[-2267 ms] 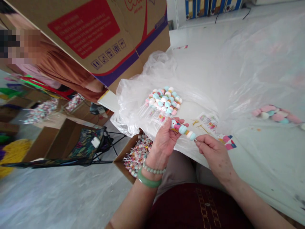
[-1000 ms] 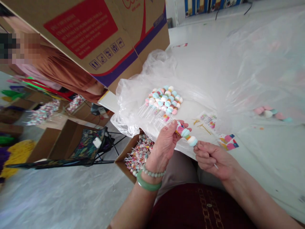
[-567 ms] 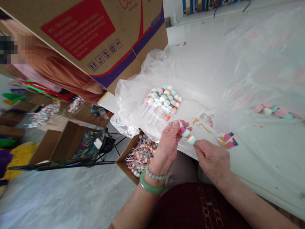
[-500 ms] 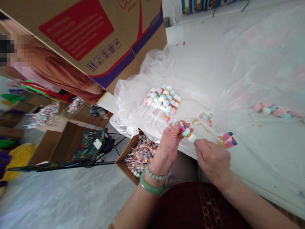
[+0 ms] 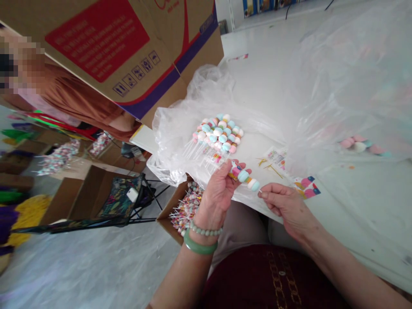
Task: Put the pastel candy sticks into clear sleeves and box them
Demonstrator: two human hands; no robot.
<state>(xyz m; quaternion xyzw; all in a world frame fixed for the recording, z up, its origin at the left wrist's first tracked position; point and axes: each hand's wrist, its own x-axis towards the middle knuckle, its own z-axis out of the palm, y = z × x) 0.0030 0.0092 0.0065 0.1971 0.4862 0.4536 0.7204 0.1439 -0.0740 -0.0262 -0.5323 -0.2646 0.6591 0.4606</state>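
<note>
- Your right hand (image 5: 285, 207) has uncurled since the last view, its fingers now stretched out to the near end of the candy skewer (image 5: 243, 176); thumb and forefinger sit at the tip, but you cannot tell whether they pinch it or only touch
- Your left hand (image 5: 217, 191) is closed around the skewer's far end, so the candy sticks out to the right of that grip, between your two hands
- Those pastel marshmallow-like pieces should be light, soft and easily dented; the thin stick looks stiffer, so it is the better place to hold
- Just past your hands, a bunch of similar skewers (image 5: 219, 133) lies on a clear plastic sheet (image 5: 174, 146), sticks pointing toward you
- Off to the left, below the sheet's edge, stands a cardboard box of lollipops (image 5: 186, 210)
- To the right, paper labels (image 5: 277, 158) lie near the sheet's fold
</note>
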